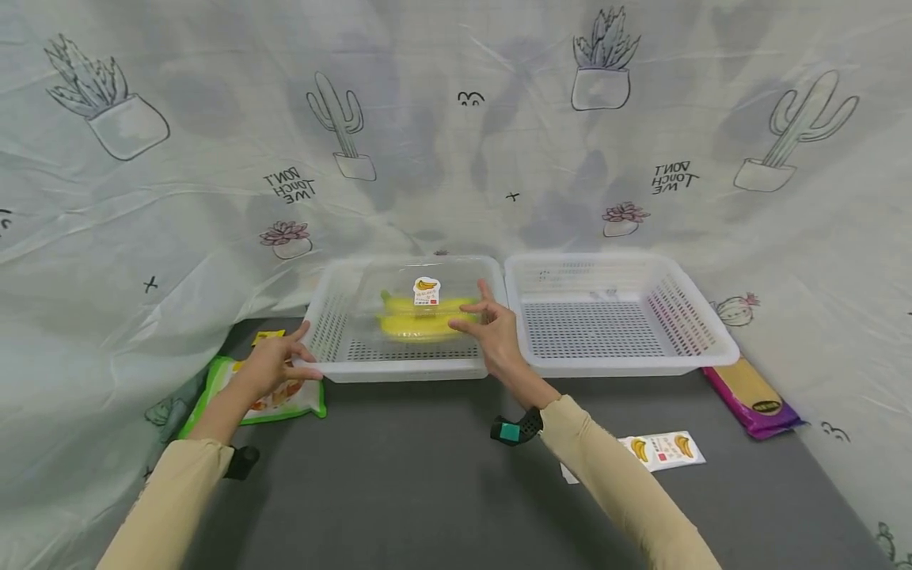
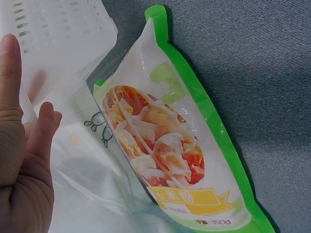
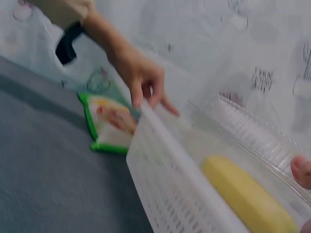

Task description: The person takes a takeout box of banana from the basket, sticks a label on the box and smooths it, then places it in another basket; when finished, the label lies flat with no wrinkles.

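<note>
Two yellow bananas [image 1: 420, 326] lie inside a clear plastic box [image 1: 370, 305] with a banana sticker [image 1: 427, 290] on its lid. The box sits in the left white basket [image 1: 399, 370]. My right hand [image 1: 499, 332] holds the box at its right end, thumb toward the front; a fingertip [image 3: 302, 170] shows at the lid's edge in the right wrist view. With thumb and fingers astride the rim, my left hand [image 1: 274, 364] grips the basket's front left corner. Beside that hand lies a green-edged food bag [image 2: 155, 141], partly under the forearm in the head view.
A second white basket [image 1: 606, 368] stands to the right, close against the first. A purple and yellow packet [image 1: 758, 396] lies at its right. Banana stickers on a white sheet [image 1: 666, 450] lie partly under my right sleeve. Patterned sheeting [image 1: 442, 119] hangs behind the dark table [image 1: 399, 475].
</note>
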Tool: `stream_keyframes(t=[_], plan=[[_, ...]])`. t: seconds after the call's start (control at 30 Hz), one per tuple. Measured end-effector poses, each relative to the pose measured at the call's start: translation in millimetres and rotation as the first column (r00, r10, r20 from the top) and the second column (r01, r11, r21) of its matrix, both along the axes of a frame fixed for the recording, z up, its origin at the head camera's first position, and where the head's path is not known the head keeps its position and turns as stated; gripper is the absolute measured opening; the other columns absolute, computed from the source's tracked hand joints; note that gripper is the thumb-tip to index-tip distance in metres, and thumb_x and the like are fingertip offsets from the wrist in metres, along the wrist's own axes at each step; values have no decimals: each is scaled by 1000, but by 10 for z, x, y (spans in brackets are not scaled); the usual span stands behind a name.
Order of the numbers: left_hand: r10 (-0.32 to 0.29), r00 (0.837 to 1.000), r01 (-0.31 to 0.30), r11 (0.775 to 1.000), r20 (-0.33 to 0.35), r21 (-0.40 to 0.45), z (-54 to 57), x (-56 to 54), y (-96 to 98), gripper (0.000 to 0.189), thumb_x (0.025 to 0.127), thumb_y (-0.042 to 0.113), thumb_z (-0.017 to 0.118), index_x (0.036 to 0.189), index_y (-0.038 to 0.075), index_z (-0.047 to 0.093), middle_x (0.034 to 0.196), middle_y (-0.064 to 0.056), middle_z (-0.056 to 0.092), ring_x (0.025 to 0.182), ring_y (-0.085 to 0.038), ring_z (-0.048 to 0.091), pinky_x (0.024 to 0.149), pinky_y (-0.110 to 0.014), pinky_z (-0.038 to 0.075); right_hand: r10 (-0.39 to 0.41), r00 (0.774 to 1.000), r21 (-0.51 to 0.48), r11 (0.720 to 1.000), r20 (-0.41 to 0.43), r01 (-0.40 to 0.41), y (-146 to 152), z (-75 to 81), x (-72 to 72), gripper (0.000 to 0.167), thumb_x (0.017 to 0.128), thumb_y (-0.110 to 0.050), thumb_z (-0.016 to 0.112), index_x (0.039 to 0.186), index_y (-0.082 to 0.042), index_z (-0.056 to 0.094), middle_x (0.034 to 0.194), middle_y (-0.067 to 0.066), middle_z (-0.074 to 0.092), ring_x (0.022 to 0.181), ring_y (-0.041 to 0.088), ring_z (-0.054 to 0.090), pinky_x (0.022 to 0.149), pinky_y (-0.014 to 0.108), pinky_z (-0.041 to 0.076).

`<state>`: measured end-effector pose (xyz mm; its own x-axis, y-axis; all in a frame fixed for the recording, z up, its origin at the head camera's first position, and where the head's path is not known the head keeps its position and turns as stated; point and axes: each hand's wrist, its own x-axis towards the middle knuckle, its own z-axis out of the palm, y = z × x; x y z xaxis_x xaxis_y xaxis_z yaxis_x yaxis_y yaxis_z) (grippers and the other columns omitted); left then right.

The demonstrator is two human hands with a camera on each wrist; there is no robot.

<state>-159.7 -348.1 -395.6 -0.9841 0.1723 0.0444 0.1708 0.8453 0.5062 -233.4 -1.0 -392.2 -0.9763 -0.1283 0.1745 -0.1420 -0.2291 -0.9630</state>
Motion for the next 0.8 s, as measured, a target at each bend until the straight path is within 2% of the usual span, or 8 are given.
stream_keyframes(t=[0.17,0.27,0.33,0.4,0.5,0.57,0.67,0.8], plan=[[-12,1000,12,1000,-8,16,-15,-4,42,24,74,20,80,88,2,74,147,-29,27,45,-19,46,44,-24,34,48,996,123,991,78,-57,-12,-114,-105,31,78,11,73,105,18,61,155,10,27,145,22,14,114,37,23],[-18,1000,18,1000,-12,11,-24,3,59,24,74,20,80,88,2,74,147,-29,28,45,-18,45,44,-24,34,26,993,282,958,116,-58,-17,-150,-141,28,77,4,77,103,11,66,154,6,29,144,27,17,112,41,28],[-15,1000,15,1000,-20,0,-26,7,58,23,74,20,80,87,2,74,147,-29,29,45,-17,44,44,-24,34,4,993,424,904,116,-53,-25,-160,-162,29,74,0,81,100,6,70,152,5,33,143,30,22,109,44,32],[-12,1000,12,1000,-26,-8,-19,14,52,23,73,20,80,87,3,74,146,-29,29,45,-16,43,45,-24,34,-1,996,568,821,90,-51,-39,-159,-178,29,69,-3,85,95,3,73,149,6,38,140,32,27,105,44,38],[-10,999,9,1000,-33,-23,-7,17,37,23,73,20,81,86,3,74,146,-30,30,46,-13,39,46,-24,33,24,1000,735,678,0,-17,-68,-170,-208,28,62,-6,90,84,0,74,144,9,44,134,33,39,101,41,43],[-7,999,6,1000,-37,-30,-1,13,28,23,73,21,81,85,3,74,146,-29,30,47,-12,38,47,-24,33,35,997,781,624,-69,33,-98,-181,-231,27,60,-8,91,78,0,73,141,11,47,129,33,45,97,39,46],[-8,999,6,999,-43,-37,3,-4,21,25,72,24,81,85,4,74,145,-29,31,49,-11,36,47,-24,32,4,990,785,610,-142,110,-151,-199,-266,27,59,-8,91,73,0,71,138,13,50,117,35,55,92,38,49],[-4,999,2,999,-36,-33,14,-8,10,24,72,24,81,85,5,74,146,-28,30,49,-12,36,47,-24,32,-58,985,741,653,-161,159,-222,-223,-316,27,59,-4,91,74,3,69,135,16,52,107,38,60,87,39,51]])
